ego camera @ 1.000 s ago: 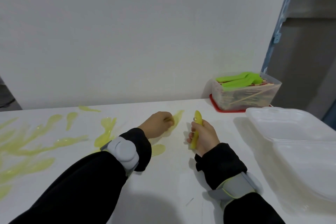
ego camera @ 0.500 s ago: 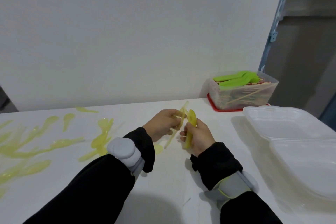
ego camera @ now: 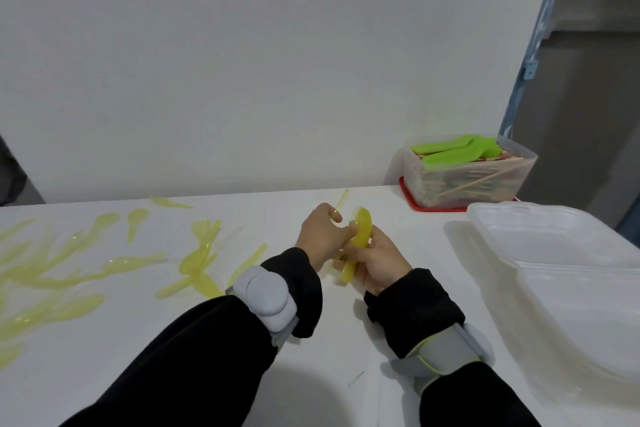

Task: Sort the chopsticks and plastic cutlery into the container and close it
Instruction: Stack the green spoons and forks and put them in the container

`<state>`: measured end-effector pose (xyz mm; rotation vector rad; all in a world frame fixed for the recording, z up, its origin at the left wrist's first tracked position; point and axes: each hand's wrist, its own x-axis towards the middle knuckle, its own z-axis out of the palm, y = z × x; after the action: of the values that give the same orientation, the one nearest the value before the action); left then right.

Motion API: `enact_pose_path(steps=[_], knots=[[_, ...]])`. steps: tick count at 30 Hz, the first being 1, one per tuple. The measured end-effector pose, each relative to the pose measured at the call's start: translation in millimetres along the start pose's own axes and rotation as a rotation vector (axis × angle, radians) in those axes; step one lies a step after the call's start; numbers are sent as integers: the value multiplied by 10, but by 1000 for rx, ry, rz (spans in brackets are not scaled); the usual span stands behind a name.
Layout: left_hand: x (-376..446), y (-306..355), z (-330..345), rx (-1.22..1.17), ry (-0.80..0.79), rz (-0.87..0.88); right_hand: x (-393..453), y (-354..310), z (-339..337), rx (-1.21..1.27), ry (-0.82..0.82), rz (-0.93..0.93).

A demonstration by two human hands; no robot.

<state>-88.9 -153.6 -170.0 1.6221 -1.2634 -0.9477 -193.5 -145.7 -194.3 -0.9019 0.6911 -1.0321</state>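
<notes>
My right hand [ego camera: 377, 258] grips a stack of translucent yellow plastic cutlery [ego camera: 360, 236] upright above the table's middle. My left hand [ego camera: 320, 236] pinches one more yellow piece [ego camera: 341, 203] and presses it against that stack. Both hands touch. Several loose yellow spoons and forks [ego camera: 199, 258] lie scattered over the left half of the white table [ego camera: 311, 340]. A clear container [ego camera: 464, 180] at the back right holds green cutlery and wooden chopsticks and sits on a red lid [ego camera: 415, 204].
White foam clamshell boxes [ego camera: 554, 263] lie open along the right side of the table. A pale wall runs behind the table. A blue frame post [ego camera: 533, 55] rises at the far right.
My left hand lifted a yellow piece off the table and brought it right against the stack in my right hand. The camera view shifted slightly.
</notes>
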Motion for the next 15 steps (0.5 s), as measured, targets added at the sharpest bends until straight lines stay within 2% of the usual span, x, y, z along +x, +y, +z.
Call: enact_pose_path(steps=[2, 6, 10, 12, 15], knots=[[-13, 26, -23, 45, -20, 33, -2, -8, 1, 30, 36, 3], [1, 95, -148, 11, 72, 150, -9, -29, -3, 120, 77, 119], [-35, 166, -300, 53, -21, 292, -23, -66, -14, 159, 56, 235], [-48, 186, -343, -19, 25, 309, -33, -72, -2, 189, 17, 247], [-75, 185, -345, -268, 170, 218, -29, -58, 3, 184, 2, 167]])
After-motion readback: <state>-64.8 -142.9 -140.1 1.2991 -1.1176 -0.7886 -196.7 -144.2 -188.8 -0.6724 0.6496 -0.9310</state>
